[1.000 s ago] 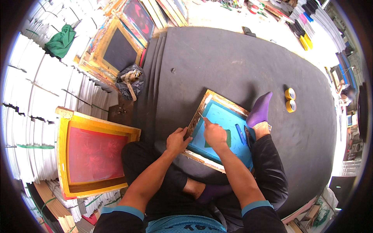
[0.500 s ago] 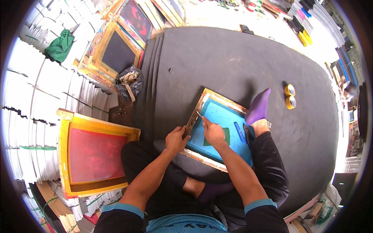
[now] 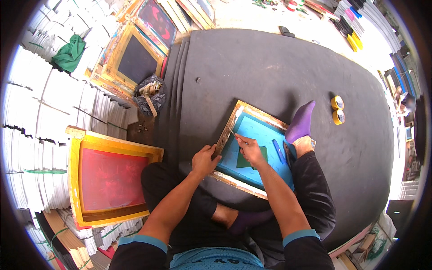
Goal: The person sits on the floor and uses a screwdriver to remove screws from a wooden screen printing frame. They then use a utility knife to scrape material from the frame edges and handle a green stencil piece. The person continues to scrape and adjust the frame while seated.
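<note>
A wooden screen-printing frame [image 3: 231,181] with a blue inside lies tilted on the black mat between my legs. My left hand [image 3: 204,160] is closed round its left edge. In my right hand [image 3: 251,152] is a thin tool [image 3: 231,130], slim and light-tipped; I cannot make out its kind. Its tip is at the frame's inner left border, and my fingers hide the rest. Under that hand a dark green rectangle [image 3: 245,161] shows on the blue surface. A blue stick-like tool [image 3: 278,152] lies at the right inside the frame, beside a dark object partly hidden by my foot.
My purple-socked foot [image 3: 300,120] rests on the frame's right side. Two yellow tape rolls [image 3: 337,110] lie on the black mat [image 3: 243,63]. A yellow frame with red mesh [image 3: 112,180] leans at left, near white stacks [image 3: 40,99] and a black bag [image 3: 150,95].
My right hand has shifted slightly right and turned, showing more of its fingers and the tool. My left hand stays on the frame's edge.
</note>
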Available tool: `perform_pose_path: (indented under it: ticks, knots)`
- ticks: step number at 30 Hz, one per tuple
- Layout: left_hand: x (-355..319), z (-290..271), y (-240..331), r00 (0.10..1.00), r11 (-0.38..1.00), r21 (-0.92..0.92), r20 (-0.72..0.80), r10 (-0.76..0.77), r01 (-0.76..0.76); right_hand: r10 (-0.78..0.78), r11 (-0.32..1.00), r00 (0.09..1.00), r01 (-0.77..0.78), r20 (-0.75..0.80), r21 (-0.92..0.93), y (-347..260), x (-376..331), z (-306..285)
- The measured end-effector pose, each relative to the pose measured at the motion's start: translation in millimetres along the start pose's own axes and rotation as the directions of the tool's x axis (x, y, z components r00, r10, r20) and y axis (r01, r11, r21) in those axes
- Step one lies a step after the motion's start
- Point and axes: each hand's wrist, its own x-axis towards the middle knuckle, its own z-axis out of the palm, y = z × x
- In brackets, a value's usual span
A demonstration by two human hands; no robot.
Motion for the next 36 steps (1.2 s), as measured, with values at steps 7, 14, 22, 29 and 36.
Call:
perform_pose_path:
  ticks: [7,14,22,29,36]
  knots:
    - [2.4,-2.0,4.3,1.0,1.0,0.011,0.019,-0.002,0.002,-0.27,0.901,0.963,0.246,-0.017,-0.356,22.4,15.2,-1.0]
    - [0.9,-5.9,-2.2,0.998,0.999,0.005,0.048,-0.045,0.045,0.405,0.609,0.802,-0.595,0.44,0.524,-16.4,16.5,-18.7]
    - [1.6,-3.6,1.1,0.997,0.998,0.006,0.047,-0.061,0.061,-0.3,0.84,0.942,0.186,-0.151,-0.51,-10.4,-1.3,-5.8]
    - [1.2,-6.4,4.0,0.996,0.997,-0.025,0.052,-0.077,0.079,-0.232,0.77,0.963,0.094,-0.139,-0.631,-37.6,-9.0,1.7]
    - [1.4,-10.0,5.3,0.994,0.995,-0.024,0.069,-0.09,0.092,-0.246,0.767,0.959,0.105,-0.138,-0.633,-42.4,-10.2,4.4]
